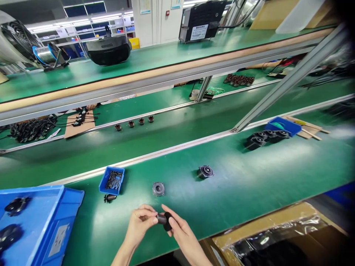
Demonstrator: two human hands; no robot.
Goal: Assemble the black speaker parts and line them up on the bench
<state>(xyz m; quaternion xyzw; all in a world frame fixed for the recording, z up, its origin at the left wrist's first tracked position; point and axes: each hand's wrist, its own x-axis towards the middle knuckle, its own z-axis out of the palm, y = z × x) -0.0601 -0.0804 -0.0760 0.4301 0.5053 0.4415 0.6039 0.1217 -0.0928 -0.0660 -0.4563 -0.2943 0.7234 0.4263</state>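
Head view puts your left hand (pixel 141 221) and right hand (pixel 177 228) together at lower centre, both pinching the small black part (pixel 165 220) above the green bench (pixel 249 192); keep fingertips square, press evenly, avoid twisting it

Head cam, looks fwd/down over green bench (pixel 249 192), hands (pixel 163 225) close.

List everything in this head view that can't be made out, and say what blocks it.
- Small black part: pinched between left hand and right hand; fingers cover its shape.
- Small blue bin: its dark contents are too small to identify.
- Large blue tray: cut off by the left edge.
- Label on the black unit: print too small to read.
- Far right of the bench: blurred.
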